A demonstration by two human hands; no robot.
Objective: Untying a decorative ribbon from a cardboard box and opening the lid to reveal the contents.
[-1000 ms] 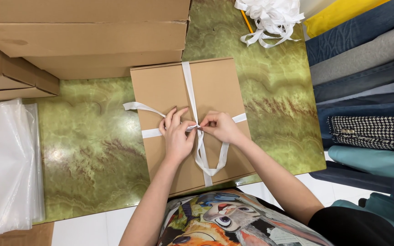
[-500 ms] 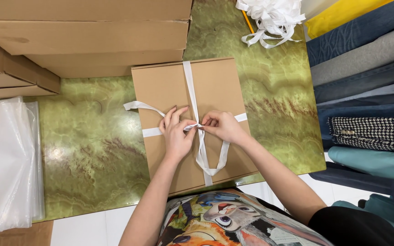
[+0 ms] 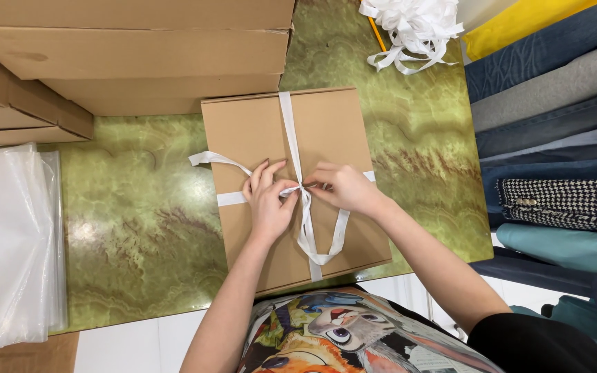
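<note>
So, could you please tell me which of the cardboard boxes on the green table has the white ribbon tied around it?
It is the small flat box nearest the person, under both hands. The larger boxes stacked behind it carry no ribbon.

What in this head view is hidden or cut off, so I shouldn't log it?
- Ribbon crossing on the brown box: covered by left hand and right hand.
- Box contents: closed lid.
- Ribbon pile: cut by top edge.
- Plastic sheets: cut by left edge.

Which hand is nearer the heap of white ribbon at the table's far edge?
Right. The right hand lies below the ribbon heap, at the knot; the left hand sits farther left.
</note>
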